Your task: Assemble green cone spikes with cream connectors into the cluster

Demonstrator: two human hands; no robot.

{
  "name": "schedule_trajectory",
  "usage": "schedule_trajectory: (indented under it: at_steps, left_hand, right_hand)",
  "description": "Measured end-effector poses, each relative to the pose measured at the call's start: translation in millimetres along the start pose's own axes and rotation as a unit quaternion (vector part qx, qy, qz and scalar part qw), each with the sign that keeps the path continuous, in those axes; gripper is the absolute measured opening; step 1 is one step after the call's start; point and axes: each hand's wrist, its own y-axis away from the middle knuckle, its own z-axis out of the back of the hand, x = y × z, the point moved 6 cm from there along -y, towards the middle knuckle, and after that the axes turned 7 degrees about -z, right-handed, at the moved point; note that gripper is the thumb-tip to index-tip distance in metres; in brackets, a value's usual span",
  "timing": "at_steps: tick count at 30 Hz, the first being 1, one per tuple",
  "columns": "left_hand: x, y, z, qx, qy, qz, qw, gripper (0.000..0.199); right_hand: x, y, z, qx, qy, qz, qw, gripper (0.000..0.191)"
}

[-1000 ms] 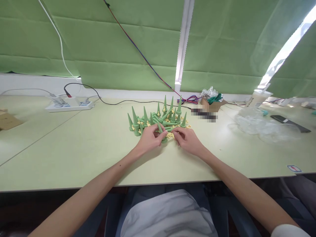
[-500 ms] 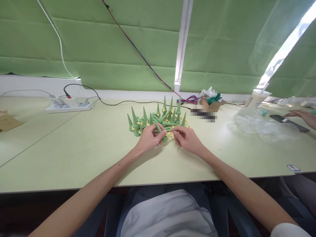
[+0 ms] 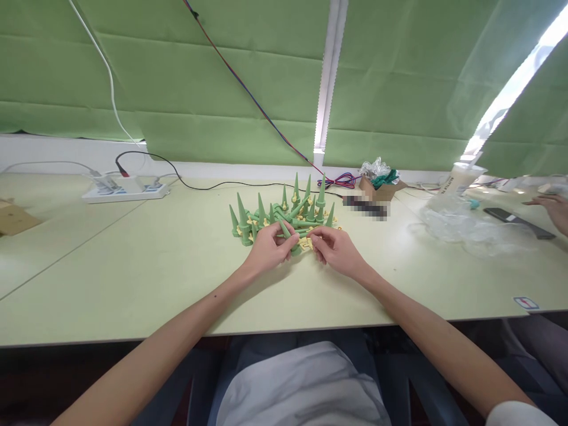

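Observation:
My left hand (image 3: pixel 267 249) is closed around a green cone-shaped watering spike (image 3: pixel 284 228), its pointed tip tilted up to the left. Close by on the right, my right hand (image 3: pixel 339 251) is pinched at the fingertips; whatever lies between them is too small to make out. Small yellow valve pieces (image 3: pixel 305 244) show between the two hands. Just behind, more green spikes (image 3: pixel 242 218) stand upright or lie in a pile, several with yellow valves on them. My fingers hide part of the pile's front.
A white power strip (image 3: pixel 126 190) lies at the back left, near a piece of cardboard (image 3: pixel 15 219). Behind the pile are coiled wires (image 3: pixel 339 180) and a small box (image 3: pixel 384 190). To the right lie clear plastic (image 3: pixel 470 231), a phone (image 3: pixel 517 222) and another person's hand (image 3: pixel 554 210).
My hands and the spike have hardly moved. The other person's hand at the right has shifted a little further right, away from the phone.

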Motion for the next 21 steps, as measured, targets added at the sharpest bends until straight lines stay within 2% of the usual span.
schedule_trajectory:
  at_steps: [5,9,15,21]
  left_hand:
    - [2.0,-0.6,0.2,-0.009,0.011,-0.001,1.0,0.024]
    - [2.3,-0.9,0.0,-0.007,0.014,-0.004,1.0,0.023]
    - [-0.7,0.1,-2.2,0.009,0.013,0.004,1.0,0.024]
    - [-0.2,0.3,-3.3,0.014,0.015,-0.003,1.0,0.024]
  right_hand:
    - [-2.1,-0.6,0.6,-0.011,0.003,-0.006,1.0,0.02]
    - [0.0,-0.5,2.8,-0.034,0.053,0.013,0.998,0.021]
    - [1.4,0.3,-3.0,0.005,0.09,0.025,0.996,0.028]
    - [1.4,0.6,-4.6,0.011,0.122,0.022,0.992,0.019]
